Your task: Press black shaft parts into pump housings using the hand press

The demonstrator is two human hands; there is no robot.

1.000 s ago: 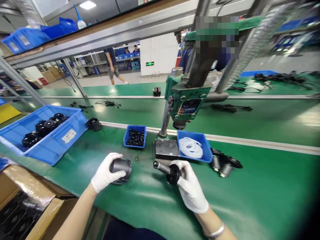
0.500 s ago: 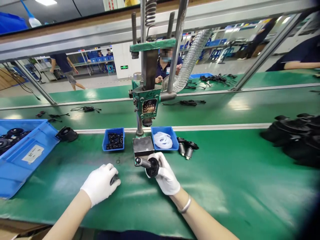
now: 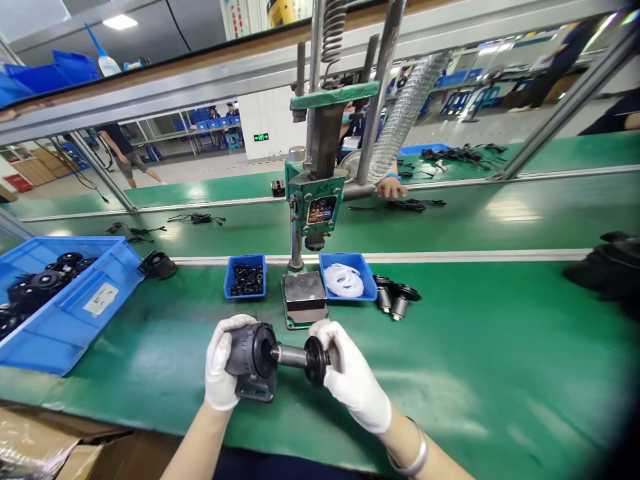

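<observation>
Dark housing (image 3: pixel 243 350) over near part of green bench (image 3: pixel 465 360), open end facing right. Left hand (image 3: pixel 219 367) wrapped round its left side; right hand (image 3: pixel 357 383) pinching black disc (image 3: pixel 315 361) at right end of shaft (image 3: pixel 293 355). Hands apart, shaft between. Tip at housing mouth; whether inside, cannot tell. Best: housing steady, shaft square to mouth, fingers clear of rim. Beyond: green press (image 3: pixel 320 207), blue bins (image 3: pixel 229 279) either side.

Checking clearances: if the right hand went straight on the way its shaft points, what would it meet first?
Likely the dark housing in the left hand; the shaft appears at or just inside it; depth is unclear.
</observation>
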